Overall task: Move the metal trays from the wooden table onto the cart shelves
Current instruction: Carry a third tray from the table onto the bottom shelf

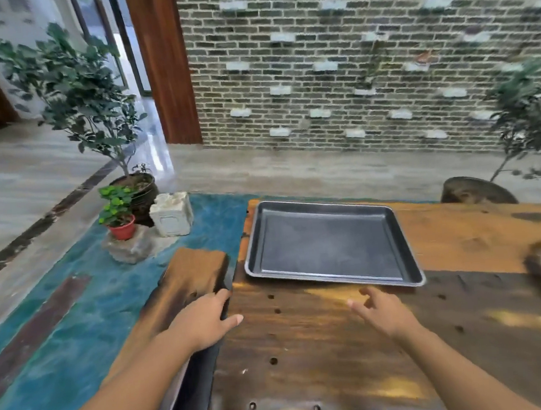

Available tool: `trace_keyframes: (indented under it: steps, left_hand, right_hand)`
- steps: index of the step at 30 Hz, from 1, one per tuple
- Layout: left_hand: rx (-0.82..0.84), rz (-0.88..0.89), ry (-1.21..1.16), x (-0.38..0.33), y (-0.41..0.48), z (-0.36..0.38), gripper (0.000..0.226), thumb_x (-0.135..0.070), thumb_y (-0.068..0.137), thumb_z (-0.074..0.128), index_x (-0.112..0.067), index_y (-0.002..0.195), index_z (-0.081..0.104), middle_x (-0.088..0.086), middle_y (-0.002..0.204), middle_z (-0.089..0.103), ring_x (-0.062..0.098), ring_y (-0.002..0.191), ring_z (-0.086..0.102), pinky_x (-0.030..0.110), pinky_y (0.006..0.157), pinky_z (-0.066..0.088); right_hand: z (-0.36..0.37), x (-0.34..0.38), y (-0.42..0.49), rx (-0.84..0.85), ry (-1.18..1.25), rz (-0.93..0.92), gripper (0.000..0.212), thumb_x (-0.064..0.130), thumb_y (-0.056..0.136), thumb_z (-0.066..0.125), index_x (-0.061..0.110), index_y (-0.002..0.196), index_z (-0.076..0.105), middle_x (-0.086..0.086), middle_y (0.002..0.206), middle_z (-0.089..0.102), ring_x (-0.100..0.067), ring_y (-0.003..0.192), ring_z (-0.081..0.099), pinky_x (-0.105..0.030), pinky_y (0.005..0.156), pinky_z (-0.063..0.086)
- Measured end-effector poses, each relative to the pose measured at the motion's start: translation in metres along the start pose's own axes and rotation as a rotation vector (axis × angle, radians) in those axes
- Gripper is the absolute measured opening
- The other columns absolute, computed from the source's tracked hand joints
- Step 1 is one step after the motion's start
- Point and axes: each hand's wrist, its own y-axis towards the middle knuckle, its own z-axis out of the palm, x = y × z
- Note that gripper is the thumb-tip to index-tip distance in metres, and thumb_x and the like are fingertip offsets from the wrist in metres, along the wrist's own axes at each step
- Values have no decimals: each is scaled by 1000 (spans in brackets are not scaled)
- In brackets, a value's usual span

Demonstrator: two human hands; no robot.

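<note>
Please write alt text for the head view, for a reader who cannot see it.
An empty metal tray lies on the wooden table. The left hand and right hand, both open, are near it, not touching it.

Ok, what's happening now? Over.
Empty: left hand open, right hand open. Untouched: dark rectangular metal tray on brown wooden table. Nothing between hands and tray.

Head camera, close, facing forward-down over table [322, 346].

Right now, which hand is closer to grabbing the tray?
Probably the right hand: open, just short of the tray. The left hand is farther left, at the edge of the table.
</note>
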Motion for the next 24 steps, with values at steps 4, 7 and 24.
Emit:
trace_keyframes:
  steps: [4,7,24]
  left_hand:
    - [1,-56,-29,-33,69,14,69,-63,87,50,-22,140,36,7,130,57,24,119,55,41,96,47]
    - [25,-99,-69,-56,116,24,69,-62,87,51,-23,142,35,7,132,55,24,122,53,40,98,46]
    - [19,-393,-165,-16,304,55,77,-56,83,65,-9,138,38,21,128,48,39,122,46,45,101,40]
  right_hand:
    - [-19,-57,65,-9,39,36,73,68,84,52,15,135,49,-9,129,62,-26,118,57,-38,95,47]
    - [-29,-100,106,3,64,63,76,69,84,51,16,138,46,-11,135,56,-26,126,51,-37,99,44]
    - [-29,-226,273,-35,143,353,91,62,78,65,15,147,29,-19,143,39,-40,130,43,-52,101,42]
